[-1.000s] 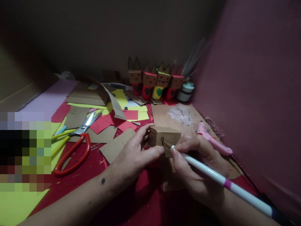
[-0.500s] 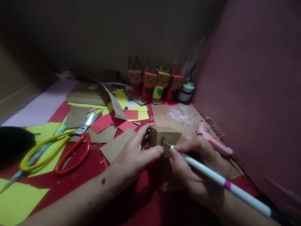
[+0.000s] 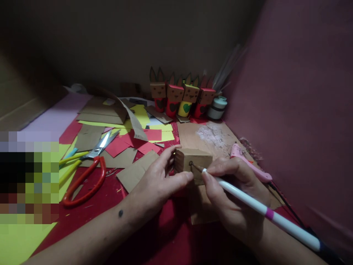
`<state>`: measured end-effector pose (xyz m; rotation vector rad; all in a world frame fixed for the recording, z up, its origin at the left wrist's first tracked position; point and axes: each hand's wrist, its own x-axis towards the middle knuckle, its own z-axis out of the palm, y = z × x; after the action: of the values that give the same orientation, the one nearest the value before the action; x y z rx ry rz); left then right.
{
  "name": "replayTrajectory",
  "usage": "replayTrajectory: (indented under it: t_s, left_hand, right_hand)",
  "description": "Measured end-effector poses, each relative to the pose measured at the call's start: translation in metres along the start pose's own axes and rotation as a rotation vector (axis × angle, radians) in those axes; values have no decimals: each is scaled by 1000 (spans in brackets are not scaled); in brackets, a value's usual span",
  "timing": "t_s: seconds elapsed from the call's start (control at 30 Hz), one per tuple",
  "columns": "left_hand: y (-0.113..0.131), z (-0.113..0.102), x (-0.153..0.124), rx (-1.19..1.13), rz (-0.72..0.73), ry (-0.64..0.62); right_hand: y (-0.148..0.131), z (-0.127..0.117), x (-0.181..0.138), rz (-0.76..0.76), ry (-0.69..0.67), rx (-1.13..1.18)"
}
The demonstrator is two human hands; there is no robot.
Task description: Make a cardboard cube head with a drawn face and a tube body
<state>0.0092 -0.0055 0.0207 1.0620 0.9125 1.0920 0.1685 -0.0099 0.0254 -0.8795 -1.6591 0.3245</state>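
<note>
A small brown cardboard box [image 3: 200, 156] is held by my left hand [image 3: 160, 178], its thumb on the near face and its fingers around the far left side. In my right hand [image 3: 234, 195] is a white marker pen [image 3: 245, 198] with a purple band and a brown tip. That tip touches the box's near face at a small dark round mark [image 3: 191, 163]. Below the box lies a flat piece of cardboard [image 3: 204, 209], partly hidden by my right hand.
Scissors [image 3: 97, 151] with red and yellow handles lie left among paper and cardboard scraps [image 3: 118, 145]. Several box-headed figures [image 3: 175, 95] with ears stand at the back beside a pale green jar [image 3: 217, 108]. A pink glue gun [image 3: 249, 163] lies right. A pixelated patch covers the left edge.
The small outlined loop on the box's face has become darker and filled in. The marker has shifted slightly, while my left hand keeps its hold on the box.
</note>
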Motion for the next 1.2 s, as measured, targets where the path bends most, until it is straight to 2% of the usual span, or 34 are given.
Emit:
replayTrajectory:
  t_s: [0.37,1.2]
  left_hand:
    - [2,0,0,8,-8,-5]
    - [-2,-2,-1,8,-2,-16]
  right_hand:
    - [8,-3,-6,25,-80,48]
    - [4,0,-4,43,-87,116]
